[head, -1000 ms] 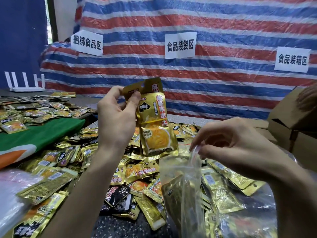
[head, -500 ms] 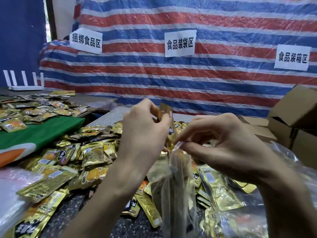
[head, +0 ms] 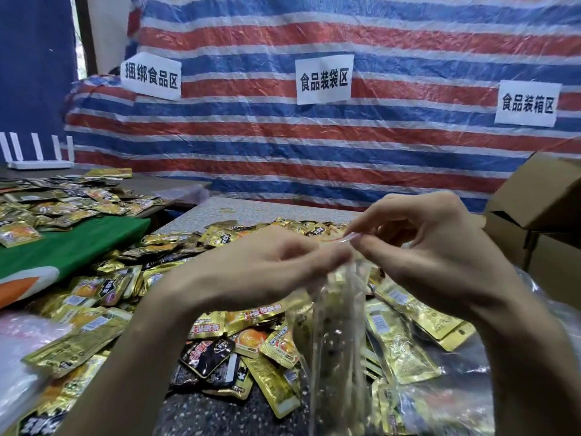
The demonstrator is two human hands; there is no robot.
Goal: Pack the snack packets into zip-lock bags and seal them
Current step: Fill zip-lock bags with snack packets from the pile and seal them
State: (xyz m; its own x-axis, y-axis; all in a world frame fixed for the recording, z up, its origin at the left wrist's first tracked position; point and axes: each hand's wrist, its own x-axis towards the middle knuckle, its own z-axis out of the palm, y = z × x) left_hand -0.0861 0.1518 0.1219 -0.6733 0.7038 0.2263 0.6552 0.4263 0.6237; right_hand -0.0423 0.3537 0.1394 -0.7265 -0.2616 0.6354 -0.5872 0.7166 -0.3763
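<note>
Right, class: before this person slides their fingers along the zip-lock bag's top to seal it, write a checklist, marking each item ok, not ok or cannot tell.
1. The left hand and right hand both pinch the zip-lock bag at its top edge: ok.
2. Gold snack packets are inside the bag: ok.
3. Zip strip free of packet corners: cannot tell, fingers hide it.
4. Bag hangs upright: ok.
5. Strip halves lined up: cannot tell.
</note>
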